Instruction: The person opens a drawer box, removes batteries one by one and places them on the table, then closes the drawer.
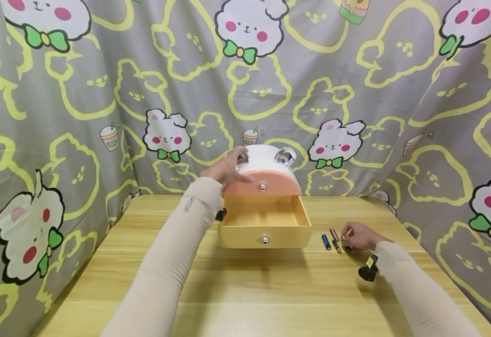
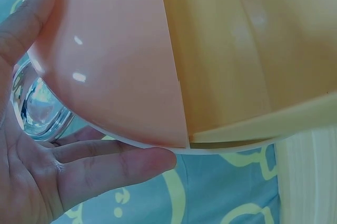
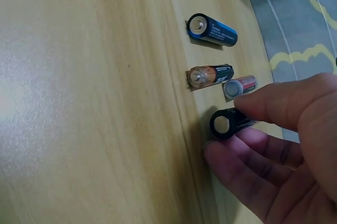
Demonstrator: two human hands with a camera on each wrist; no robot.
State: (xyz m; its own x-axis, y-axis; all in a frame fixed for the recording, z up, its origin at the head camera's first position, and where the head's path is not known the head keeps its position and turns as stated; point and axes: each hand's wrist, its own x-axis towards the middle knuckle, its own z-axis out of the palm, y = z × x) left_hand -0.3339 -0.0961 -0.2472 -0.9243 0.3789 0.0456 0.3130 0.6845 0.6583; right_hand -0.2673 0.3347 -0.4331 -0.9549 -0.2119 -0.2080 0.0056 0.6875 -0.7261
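A rounded mini drawer cabinet [image 1: 265,161] has a white shell, silvery ears and a peach upper drawer [image 2: 116,50]. Its yellow lower drawer [image 1: 266,236] is pulled out, its visible inside bare. My left hand [image 1: 227,169] holds the cabinet's upper left edge beside an ear, with a fingertip on the peach front. To the right of the cabinet, my right hand [image 1: 358,237] pinches a dark battery [image 3: 225,123] between thumb and fingers, low over the table. Beside it lie a blue battery [image 3: 213,30], a black-and-copper battery [image 3: 210,75] and a reddish battery [image 3: 243,86].
The wooden table [image 1: 245,295] reaches back to a grey patterned curtain [image 1: 262,103], which also hangs along both sides. The pulled-out drawer juts forward between my two arms. A black wrist camera [image 1: 368,269] sits under my right wrist.
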